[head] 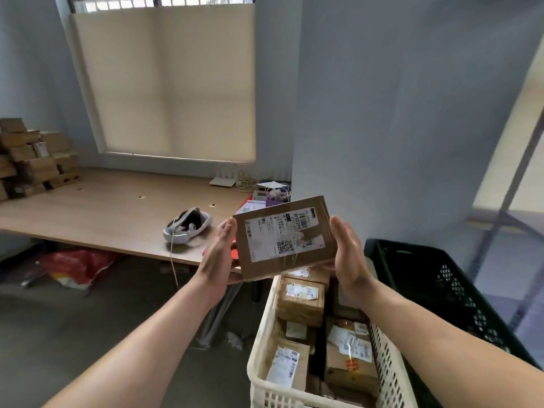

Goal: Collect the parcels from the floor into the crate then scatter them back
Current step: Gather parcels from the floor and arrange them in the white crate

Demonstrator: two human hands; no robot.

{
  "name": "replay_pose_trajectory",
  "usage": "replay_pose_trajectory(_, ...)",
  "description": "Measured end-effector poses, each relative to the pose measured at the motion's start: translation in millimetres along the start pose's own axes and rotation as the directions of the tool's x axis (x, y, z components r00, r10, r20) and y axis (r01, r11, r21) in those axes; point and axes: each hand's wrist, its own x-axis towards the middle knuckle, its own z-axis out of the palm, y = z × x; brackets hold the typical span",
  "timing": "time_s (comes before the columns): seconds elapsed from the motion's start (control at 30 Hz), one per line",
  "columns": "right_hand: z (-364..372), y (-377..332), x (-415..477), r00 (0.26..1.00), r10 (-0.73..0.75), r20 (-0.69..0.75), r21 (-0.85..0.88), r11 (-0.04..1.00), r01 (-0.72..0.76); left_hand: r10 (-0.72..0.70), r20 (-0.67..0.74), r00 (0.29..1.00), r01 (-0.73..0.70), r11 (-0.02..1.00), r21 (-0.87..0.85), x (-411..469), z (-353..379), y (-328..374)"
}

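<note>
Flat brown cardboard parcel point(284, 237) with white label, clear above rim of cream slotted plastic crate point(262, 334), left hand point(219, 254) and right hand point(347, 254) clasping opposite edges, fingers curled beneath

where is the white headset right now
In the head view the white headset lies on the wooden table near its front edge, just left of the left hand that holds the parcel.
</note>
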Motion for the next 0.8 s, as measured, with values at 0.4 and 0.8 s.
replay_pose_trajectory(0.4,-134.7,41.1,46.2,1.000,0.022,-0.021,-0.075,0.997,-0.023,-0.085,0.038,0.996,0.085,0.996,0.017,52.2,124.8,-51.0)
replay_pose_trajectory(0.8,-181.8,95.5,64.7,0.970,0.219,-0.104,-0.102,0.968,-0.229,-0.211,0.080,0.974,0.203,0.974,0.097,108.3,160.4,-107.0)
